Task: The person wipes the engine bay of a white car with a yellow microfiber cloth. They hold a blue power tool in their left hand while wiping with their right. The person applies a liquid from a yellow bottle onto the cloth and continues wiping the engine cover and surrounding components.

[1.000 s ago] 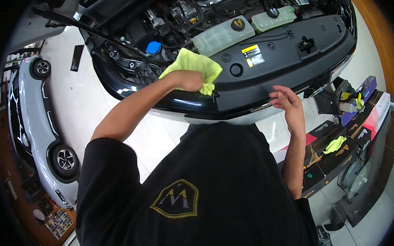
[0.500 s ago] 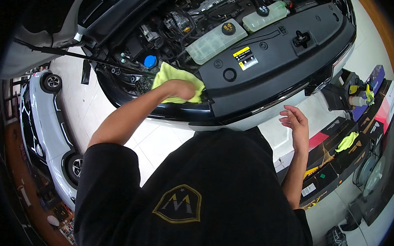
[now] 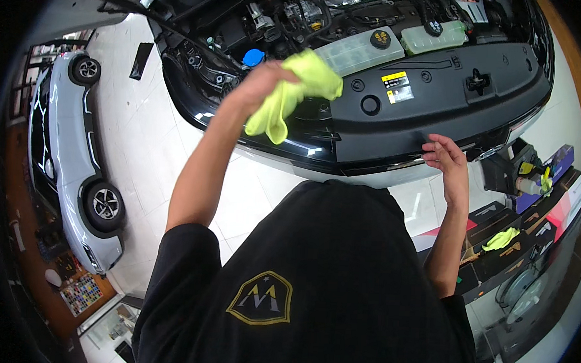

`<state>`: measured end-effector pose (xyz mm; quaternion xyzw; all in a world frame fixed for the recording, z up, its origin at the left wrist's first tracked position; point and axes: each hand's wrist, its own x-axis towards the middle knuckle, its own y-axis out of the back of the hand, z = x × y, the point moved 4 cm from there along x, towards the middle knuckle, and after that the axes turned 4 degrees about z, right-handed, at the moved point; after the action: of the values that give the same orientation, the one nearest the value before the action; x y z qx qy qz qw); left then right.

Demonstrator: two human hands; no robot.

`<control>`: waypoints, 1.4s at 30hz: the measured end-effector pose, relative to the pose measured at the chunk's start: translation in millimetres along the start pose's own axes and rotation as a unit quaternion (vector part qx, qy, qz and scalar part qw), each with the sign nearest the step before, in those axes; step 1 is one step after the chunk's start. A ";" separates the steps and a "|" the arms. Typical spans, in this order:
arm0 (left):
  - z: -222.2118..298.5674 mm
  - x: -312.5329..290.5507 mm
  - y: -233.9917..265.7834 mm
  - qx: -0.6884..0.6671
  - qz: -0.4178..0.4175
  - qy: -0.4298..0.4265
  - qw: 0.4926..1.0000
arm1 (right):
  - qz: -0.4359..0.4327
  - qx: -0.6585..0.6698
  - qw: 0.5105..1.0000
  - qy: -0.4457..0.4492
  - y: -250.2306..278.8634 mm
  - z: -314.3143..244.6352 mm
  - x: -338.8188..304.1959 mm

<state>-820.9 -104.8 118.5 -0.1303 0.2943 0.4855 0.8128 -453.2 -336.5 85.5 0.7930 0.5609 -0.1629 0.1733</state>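
A bright yellow-green microfiber cloth (image 3: 302, 90) is gripped in my left hand (image 3: 261, 85), which is smeared a little by motion. The cloth hangs over the front corner of an open car engine bay, partly covering what lies under it. Beside the hand is a blue reservoir cap (image 3: 253, 57). My right hand (image 3: 447, 157) hovers near the car's front edge, holding nothing, its fingers loosely bent and apart. Between the hands stretches the black plastic radiator cover (image 3: 432, 116) with a yellow, black and white label (image 3: 398, 87).
Behind the cover sit two translucent reservoirs (image 3: 360, 52) with black caps. A hood strut slants up at left. A silver-white car (image 3: 75, 150) is parked farther left. Boxes (image 3: 517, 243) at right carry another yellow-green cloth (image 3: 501, 239); a spray bottle (image 3: 529, 186) stands above them.
My left hand has lifted the cloth off the corner panel, and it now hangs loosely. My right hand has risen slightly. The whole view has shifted, moving the car rightward in the picture.
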 end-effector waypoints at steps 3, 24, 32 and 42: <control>54.2 -45.2 6.3 -0.230 -0.046 -0.111 0.966 | -0.019 -0.007 1.000 0.017 -11.0 -10.7 3.9; 50.2 -47.3 -97.2 0.185 -0.101 -0.411 0.887 | -0.005 -0.477 0.822 0.311 -172.3 -168.1 -34.7; -60.5 -123.4 21.2 -0.065 0.094 -0.394 0.912 | 0.048 -0.207 0.949 0.234 -150.5 -170.6 -42.0; -102.3 -153.9 34.8 -0.029 -0.051 -0.272 0.960 | 0.037 -0.095 0.978 0.183 -186.1 -156.4 -37.4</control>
<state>-941.8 -248.1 133.0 -0.0318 0.0407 0.4687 0.8818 -631.1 -238.3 224.0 0.8097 0.5660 0.0460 0.1479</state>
